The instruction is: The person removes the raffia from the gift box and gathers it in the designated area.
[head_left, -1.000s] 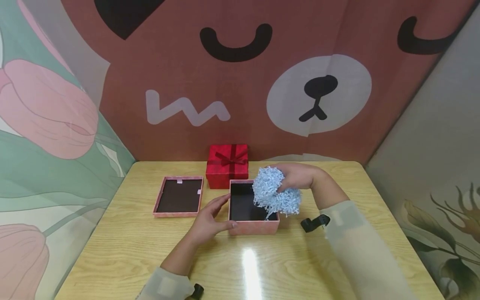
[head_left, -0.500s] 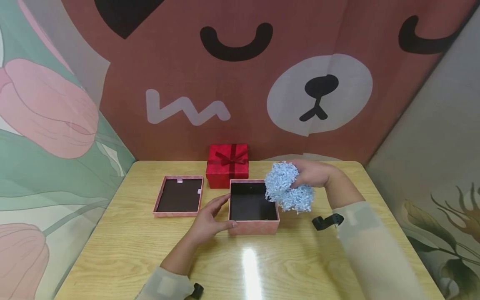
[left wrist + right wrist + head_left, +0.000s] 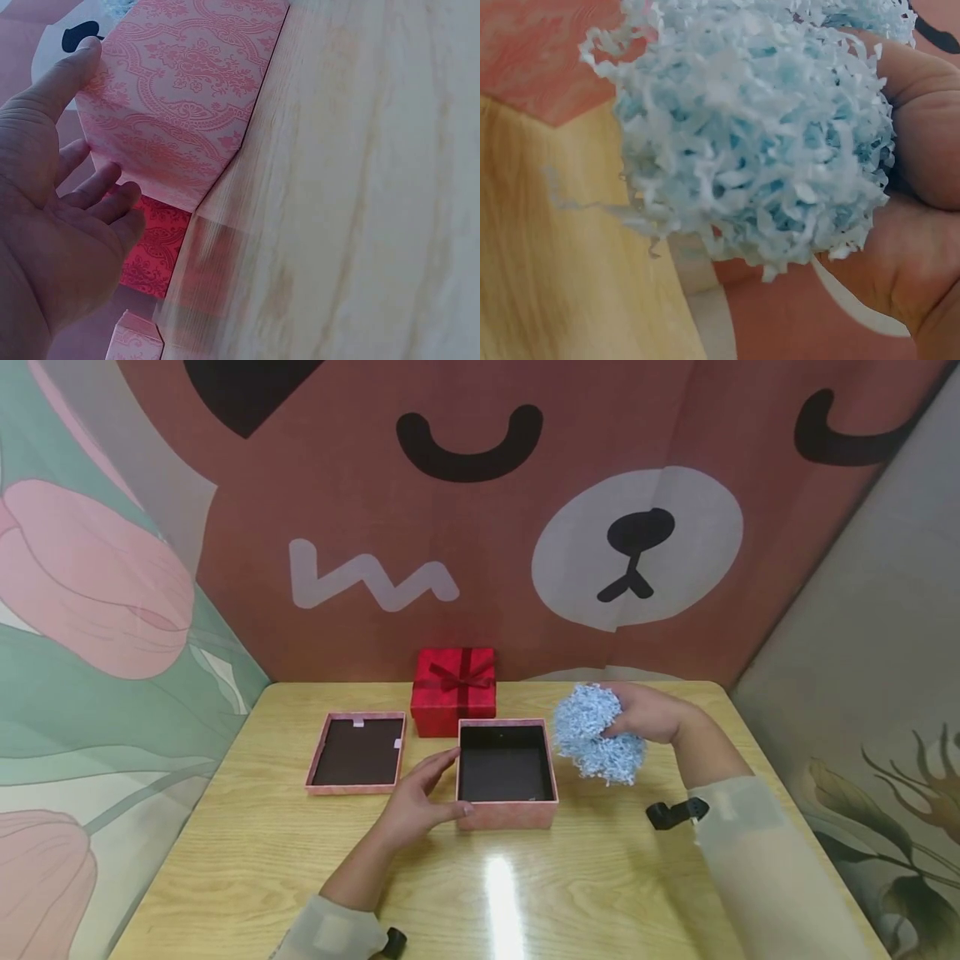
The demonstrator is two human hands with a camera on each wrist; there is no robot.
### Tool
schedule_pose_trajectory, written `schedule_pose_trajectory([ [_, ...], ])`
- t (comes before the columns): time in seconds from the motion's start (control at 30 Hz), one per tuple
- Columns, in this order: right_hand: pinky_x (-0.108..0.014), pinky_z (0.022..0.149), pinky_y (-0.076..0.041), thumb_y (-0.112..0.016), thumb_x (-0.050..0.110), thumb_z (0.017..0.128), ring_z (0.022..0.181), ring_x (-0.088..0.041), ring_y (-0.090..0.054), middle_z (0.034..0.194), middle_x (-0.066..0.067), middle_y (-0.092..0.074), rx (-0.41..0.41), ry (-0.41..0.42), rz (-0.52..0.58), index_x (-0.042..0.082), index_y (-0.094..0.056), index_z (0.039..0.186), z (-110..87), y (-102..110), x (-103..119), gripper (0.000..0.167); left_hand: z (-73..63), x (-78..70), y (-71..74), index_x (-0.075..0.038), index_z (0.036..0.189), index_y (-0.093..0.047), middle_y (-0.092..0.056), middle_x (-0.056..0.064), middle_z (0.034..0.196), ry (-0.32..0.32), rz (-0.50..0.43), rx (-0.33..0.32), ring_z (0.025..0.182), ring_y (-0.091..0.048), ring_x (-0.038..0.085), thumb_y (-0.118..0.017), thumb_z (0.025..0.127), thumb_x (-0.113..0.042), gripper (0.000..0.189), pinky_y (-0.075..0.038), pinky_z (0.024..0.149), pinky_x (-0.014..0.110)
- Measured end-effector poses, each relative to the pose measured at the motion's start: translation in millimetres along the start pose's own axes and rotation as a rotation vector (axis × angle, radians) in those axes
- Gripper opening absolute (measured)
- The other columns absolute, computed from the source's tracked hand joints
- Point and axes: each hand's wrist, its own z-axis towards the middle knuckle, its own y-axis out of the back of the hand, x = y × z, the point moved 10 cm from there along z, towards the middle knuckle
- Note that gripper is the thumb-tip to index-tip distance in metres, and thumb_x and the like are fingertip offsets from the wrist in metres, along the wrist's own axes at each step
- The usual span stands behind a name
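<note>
A square pink box [image 3: 508, 815] with a bare black inside stands uncovered on the wooden table [image 3: 247, 860]. My left hand [image 3: 416, 806] rests against its left side, thumb tip at the near corner and fingers relaxed along the wall. In the left wrist view, the pink damask pattern of the box [image 3: 187, 82] shows beside the thumb. Right of the box, my right hand [image 3: 647, 712] grips a bundle of pale blue shredded paper [image 3: 596, 739] from above. Loose crinkled strands of shredded paper [image 3: 750, 142] fill the right wrist view and hide most of the fingers.
The pink box's lid [image 3: 357, 789] lies upturned to the left, dark inside facing up. Behind the box stands a red gift box [image 3: 450, 714] with a dark red ribbon bow. A wall hanging with a bear face [image 3: 480, 568] rises at the table's back edge.
My right hand has carried the shredded paper rightward, from over the pink box to beside it, so the box's whole black inside shows. The left hand has stayed in place.
</note>
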Motion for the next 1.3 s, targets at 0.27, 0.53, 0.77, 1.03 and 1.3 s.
schedule_pose_trajectory([
  [0.27, -0.053, 0.106, -0.049, -0.082, 0.008, 0.082, 0.120, -0.032, -0.058, 0.134, -0.013, -0.063, -0.086, -0.043, -0.039, 0.004, -0.051, 0.146, -8.6, 6.9, -29.6, 0.072, 0.6, 0.1, -0.2, -0.029, 0.155, -0.050, -0.046, -0.006, 0.157, -0.008, -0.025, 0.001, 0.151, -0.038, 0.021, -0.093, 0.079, -0.023, 0.088, -0.031, 0.122, 0.045],
  [0.53, -0.065, 0.117, -0.034, -0.081, 0.010, 0.084, 0.141, -0.044, -0.044, 0.151, -0.021, -0.052, -0.153, -0.080, -0.046, 0.000, -0.045, 0.153, -21.0, 11.0, -56.7, 0.078, 1.7, 0.5, -0.5, -0.033, 0.153, -0.052, -0.047, -0.003, 0.157, -0.014, -0.042, 0.002, 0.150, -0.039, 0.020, -0.093, 0.079, -0.021, 0.085, -0.030, 0.123, 0.044],
  [0.77, -0.066, 0.117, -0.034, -0.078, 0.009, 0.088, 0.144, -0.048, -0.038, 0.156, -0.026, -0.044, -0.199, -0.094, -0.016, -0.005, -0.034, 0.158, -30.6, 14.4, -77.1, 0.083, 1.0, 0.0, 0.3, -0.034, 0.152, -0.052, -0.048, -0.004, 0.156, -0.016, -0.035, -0.005, 0.150, -0.039, 0.021, -0.093, 0.078, -0.022, 0.085, -0.031, 0.122, 0.044],
  [1.03, -0.067, 0.116, -0.033, -0.077, 0.010, 0.090, 0.145, -0.050, -0.037, 0.157, -0.028, -0.041, -0.244, -0.116, -0.002, -0.007, -0.030, 0.159, -42.5, 14.4, -107.5, 0.085, 1.8, 0.5, -1.1, -0.034, 0.153, -0.052, -0.048, -0.005, 0.156, -0.019, -0.033, 0.004, 0.148, -0.041, 0.020, -0.093, 0.078, -0.023, 0.086, -0.032, 0.122, 0.043],
  [1.3, -0.071, 0.117, -0.026, -0.074, 0.015, 0.094, 0.147, -0.055, -0.028, 0.159, -0.034, -0.033, -0.330, -0.202, -0.073, -0.008, -0.024, 0.160, -51.3, 21.9, -135.5, 0.085, 1.9, 1.4, -0.7, -0.035, 0.153, -0.051, -0.048, -0.001, 0.157, -0.019, -0.029, 0.004, 0.147, -0.043, 0.022, -0.093, 0.079, -0.024, 0.087, -0.033, 0.121, 0.043],
])
